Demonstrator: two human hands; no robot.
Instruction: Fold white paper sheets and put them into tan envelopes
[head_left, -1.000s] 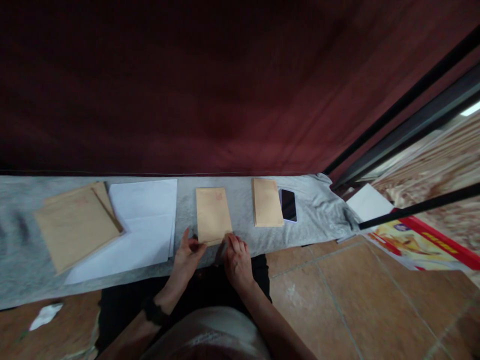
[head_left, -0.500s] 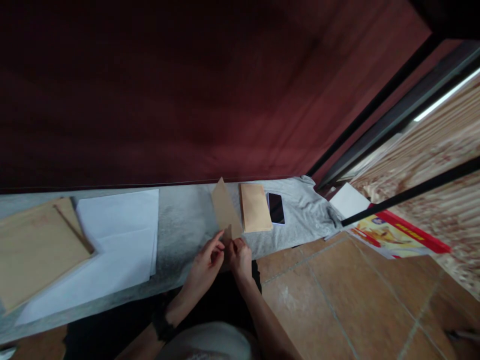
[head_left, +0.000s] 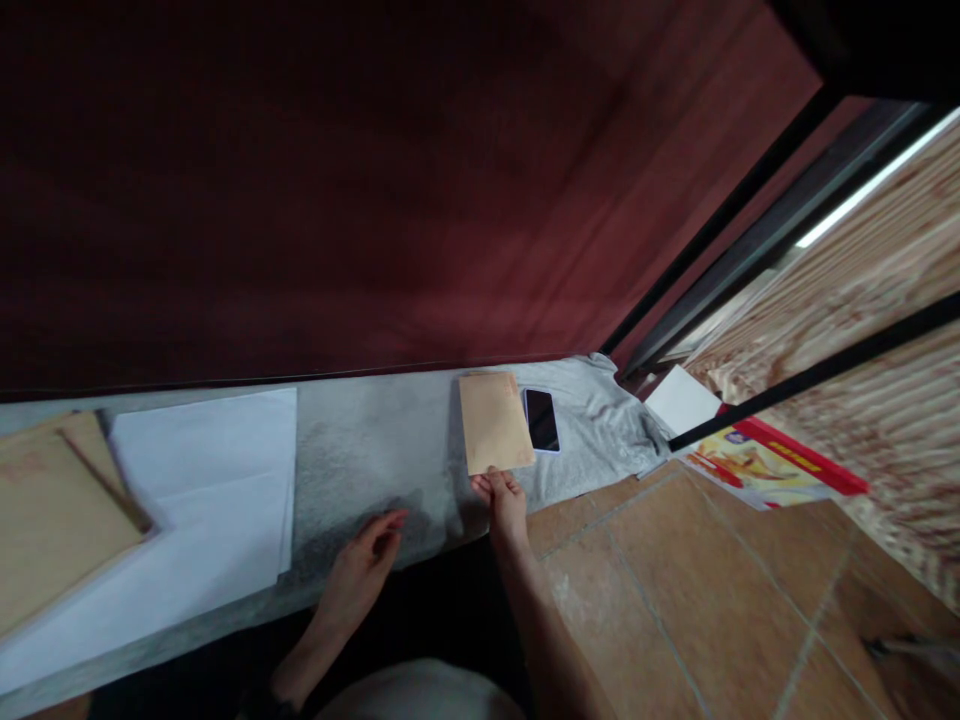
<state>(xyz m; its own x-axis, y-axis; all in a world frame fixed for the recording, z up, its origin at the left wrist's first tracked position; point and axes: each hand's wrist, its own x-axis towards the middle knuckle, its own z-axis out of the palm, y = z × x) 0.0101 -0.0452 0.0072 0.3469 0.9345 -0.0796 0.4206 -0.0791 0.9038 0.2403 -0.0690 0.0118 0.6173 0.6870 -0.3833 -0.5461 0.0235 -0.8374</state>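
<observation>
My right hand (head_left: pixel 501 495) pinches the near edge of a brown paper envelope (head_left: pixel 495 425), which lies flat on or just over the small pile at the same spot; the lower envelopes are mostly hidden. Faint reddish print shows at its upper right corner. A dark-screened phone (head_left: pixel 541 420) lies right beside the pile. Over the grey cloth (head_left: pixel 367 440), near its front edge, my left hand (head_left: pixel 367 560) holds nothing, its fingers loosely bent and apart.
On the left, white paper sheets (head_left: pixel 217 480) lie partly under large brown envelopes (head_left: pixel 52 510), with a thin brown stick (head_left: pixel 105 480) on top. A black metal bar (head_left: pixel 817 370) crosses the right side. Below it, a red and yellow printed box (head_left: pixel 780 465) sits by the tiled floor (head_left: pixel 637 600).
The envelope that both hands held upright and folded at is now flat at the pile, in my right hand. My left hand has let go and drawn back left. The view shifted slightly.
</observation>
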